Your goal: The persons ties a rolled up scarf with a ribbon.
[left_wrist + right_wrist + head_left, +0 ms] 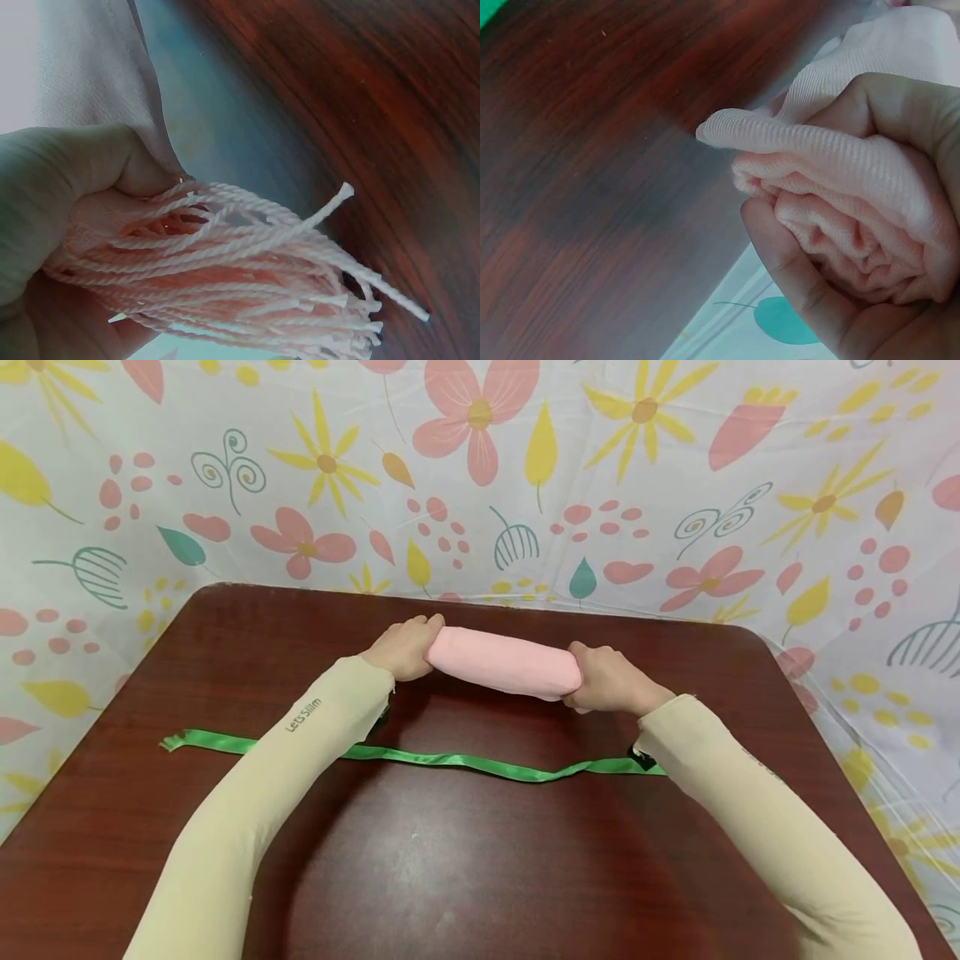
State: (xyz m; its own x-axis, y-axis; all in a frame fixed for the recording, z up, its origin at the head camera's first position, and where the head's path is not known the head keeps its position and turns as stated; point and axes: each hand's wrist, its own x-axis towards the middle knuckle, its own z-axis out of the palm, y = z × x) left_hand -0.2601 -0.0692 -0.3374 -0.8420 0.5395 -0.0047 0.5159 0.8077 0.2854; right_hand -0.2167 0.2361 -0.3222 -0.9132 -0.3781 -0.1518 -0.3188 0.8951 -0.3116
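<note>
A pale pink scarf (502, 662), rolled into a smooth cylinder, is held above the far part of the table between both hands. My left hand (405, 649) grips its left end. In the left wrist view a bunch of twisted fringe (247, 255) spills out past the thumb. My right hand (611, 679) grips the right end, which sits slightly lower. Seen from the right wrist, the layered folds of the rolled scarf (855, 225) show between thumb and fingers, with one flap of cloth jutting out at the top.
A green ribbon (450, 760) lies stretched across the dark wooden table (420, 877), nearer to me than the scarf; the right sleeve covers its right end. A flower-printed cloth (480, 527) hangs behind the table's back edge.
</note>
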